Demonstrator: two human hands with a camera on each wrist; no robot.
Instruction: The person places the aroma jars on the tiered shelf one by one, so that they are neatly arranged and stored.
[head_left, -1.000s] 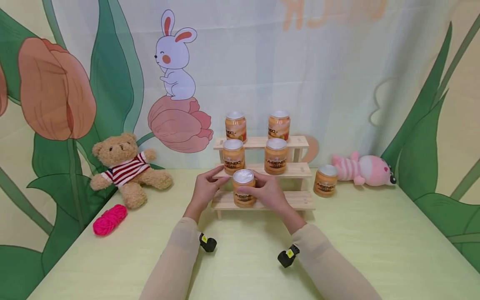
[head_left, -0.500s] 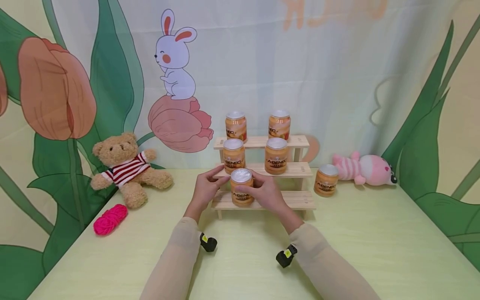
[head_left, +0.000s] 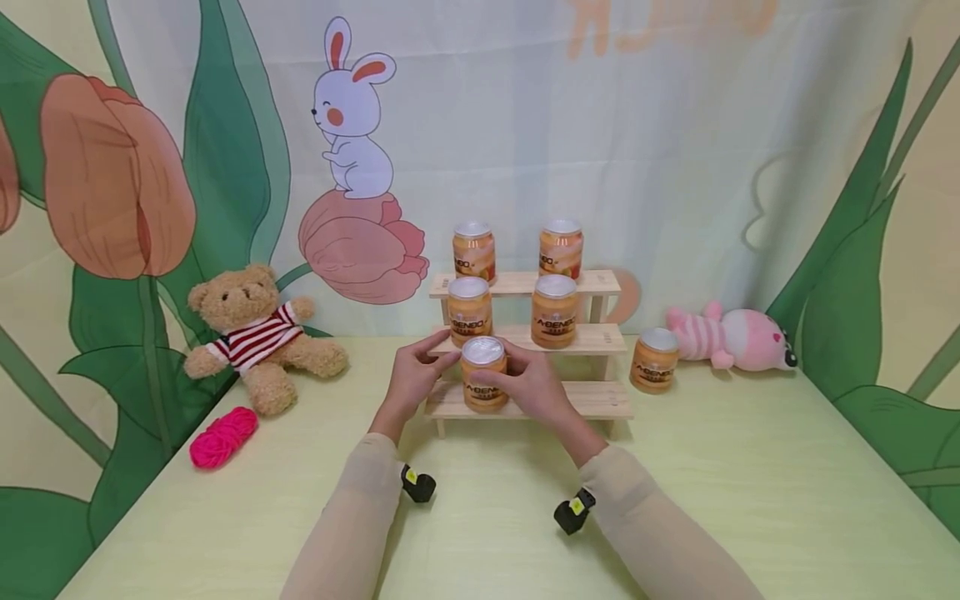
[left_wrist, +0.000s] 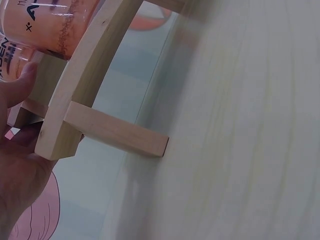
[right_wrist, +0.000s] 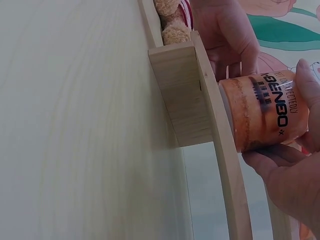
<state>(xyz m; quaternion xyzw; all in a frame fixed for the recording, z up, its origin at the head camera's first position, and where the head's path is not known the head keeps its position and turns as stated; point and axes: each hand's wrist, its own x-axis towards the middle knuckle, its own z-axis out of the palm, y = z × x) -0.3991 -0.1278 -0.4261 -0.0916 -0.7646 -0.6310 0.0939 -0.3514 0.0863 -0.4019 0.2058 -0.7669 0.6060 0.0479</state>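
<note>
Pink yarn is lying at the lower left of the head view, with a teddy bear sitting just above it against the backdrop. Near the centre, the left hand is resting its curled fingers on the left end of the wooden rack, thumb against the upright. Beside it, the right hand is wrapping its fingers around an orange jar, which is standing on the rack's lowest step. Four more jars are sitting on the upper steps; another jar and a pink plush are lying right of centre.
</note>
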